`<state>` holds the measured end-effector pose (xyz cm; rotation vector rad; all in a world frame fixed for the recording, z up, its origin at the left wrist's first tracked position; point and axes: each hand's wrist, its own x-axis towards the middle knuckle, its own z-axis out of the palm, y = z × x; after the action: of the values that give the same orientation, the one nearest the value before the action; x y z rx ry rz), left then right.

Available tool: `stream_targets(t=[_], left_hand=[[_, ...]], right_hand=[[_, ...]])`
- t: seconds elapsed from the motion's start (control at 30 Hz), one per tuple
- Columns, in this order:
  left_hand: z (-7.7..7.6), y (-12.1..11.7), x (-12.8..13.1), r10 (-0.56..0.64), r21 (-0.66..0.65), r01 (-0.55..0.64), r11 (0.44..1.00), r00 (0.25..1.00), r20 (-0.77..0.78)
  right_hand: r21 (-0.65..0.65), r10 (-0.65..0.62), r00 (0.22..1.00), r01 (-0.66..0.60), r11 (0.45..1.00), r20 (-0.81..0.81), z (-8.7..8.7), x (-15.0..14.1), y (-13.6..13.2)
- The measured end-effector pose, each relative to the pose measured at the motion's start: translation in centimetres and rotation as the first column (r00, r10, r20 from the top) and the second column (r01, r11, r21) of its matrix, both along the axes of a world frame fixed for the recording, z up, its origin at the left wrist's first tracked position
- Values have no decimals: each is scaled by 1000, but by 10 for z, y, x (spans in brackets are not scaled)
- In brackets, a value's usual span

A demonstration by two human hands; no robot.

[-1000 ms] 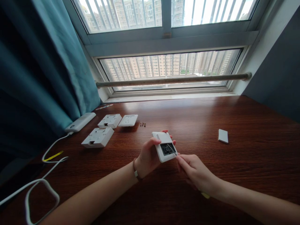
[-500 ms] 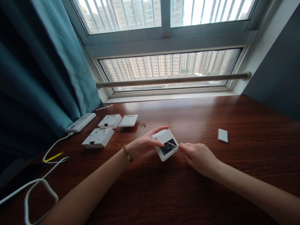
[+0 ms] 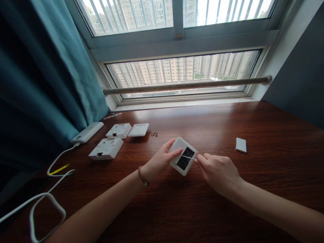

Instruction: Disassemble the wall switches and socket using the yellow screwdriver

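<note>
My left hand (image 3: 165, 157) grips a white wall socket (image 3: 180, 145) from its left side, thumb over the front. Half of the socket's front is a dark opening (image 3: 186, 158) with inner parts showing. In my right hand (image 3: 219, 170) is a thin metal rod, which looks like a screwdriver (image 3: 189, 157), pinched between the fingers; its handle is hidden in the hand. The rod lies across the dark opening, with its end near my left thumb. Whether the tip touches anything inside I cannot tell.
Two white boxes (image 3: 106, 149) and a white socket plate (image 3: 138, 130) lie at the left, beside several small screws (image 3: 154, 134). A small white cover (image 3: 241, 145) sits at the right. A power strip (image 3: 87, 132), a white cable (image 3: 48, 195) and a yellow strip (image 3: 60, 169) are farther left.
The socket has turned in my left hand and shifted slightly right. My left hand moved with it, and my right hand still holds the rod at the dark opening.
</note>
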<state>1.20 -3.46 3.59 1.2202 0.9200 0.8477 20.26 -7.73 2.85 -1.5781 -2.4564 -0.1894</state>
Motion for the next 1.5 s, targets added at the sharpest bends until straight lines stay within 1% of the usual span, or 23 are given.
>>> stream_targets(t=[0.07,0.13,0.2,0.27,0.4,0.5,0.6,0.67,0.73,0.8,0.87,0.93,1.0,1.07,1.13,1.2,1.23,1.27,1.33,1.43,1.5], left_hand=[[-2,-3,4,43,21,-44,999,998,45],[-4,-4,5,65,0,-65,998,991,121],[-5,-5,6,66,-61,-55,997,979,193],[-5,-5,7,66,-123,-36,992,967,245],[-4,-6,9,83,-147,-41,988,954,287],[-4,-6,9,122,-156,-78,985,948,296],[-8,-5,9,215,-193,-161,968,926,309],[-12,-6,11,254,-236,-183,954,912,322],[-17,-11,16,246,-262,-159,952,906,344],[-21,-19,23,219,-253,-127,959,901,375],[-25,-28,32,206,-232,-118,966,891,405],[-26,-35,38,210,-225,-123,966,883,419],[-26,-39,42,212,-222,-125,967,878,428],[-25,-40,44,200,-212,-115,970,874,442],[-23,-39,43,185,-205,-101,974,871,454],[-23,-37,41,187,-204,-104,973,873,450],[-23,-35,39,193,-204,-111,973,876,441],[-24,-33,37,196,-205,-116,972,881,430],[-26,-28,32,187,-212,-108,971,897,401],[-29,-22,27,159,-238,-73,968,917,367],[-30,-19,26,163,-257,-73,964,922,350]], right_hand=[[-137,-28,995,15,991,-96,1,0,2],[-253,-34,979,-19,967,-202,2,2,6],[-327,-31,954,-71,942,-298,3,3,11],[-363,-26,932,-114,925,-360,4,5,15],[-373,-12,924,-142,917,-381,6,7,18],[-326,10,943,-124,937,-331,8,8,17],[-213,-36,968,-18,977,-247,10,9,16],[-137,-91,959,56,989,-268,10,8,16],[-144,-97,917,44,989,-386,8,5,17],[-212,-80,841,-42,976,-535,2,0,17],[-278,-96,762,-113,954,-640,-5,-6,16],[-316,-129,706,-140,938,-696,-11,-12,13],[-325,-149,668,-145,935,-729,-14,-17,10],[-305,-147,647,-138,942,-748,-13,-20,9],[-291,-149,637,-123,949,-756,-7,-18,13],[-338,-207,654,-79,938,-728,2,-6,24],[-396,-269,673,-39,917,-689,7,4,32],[-457,-343,716,38,889,-608,11,17,41],[-489,-412,745,132,862,-525,14,49,61],[-506,-520,758,293,811,-394,6,94,83],[-529,-561,768,351,773,-309,-4,112,91]])
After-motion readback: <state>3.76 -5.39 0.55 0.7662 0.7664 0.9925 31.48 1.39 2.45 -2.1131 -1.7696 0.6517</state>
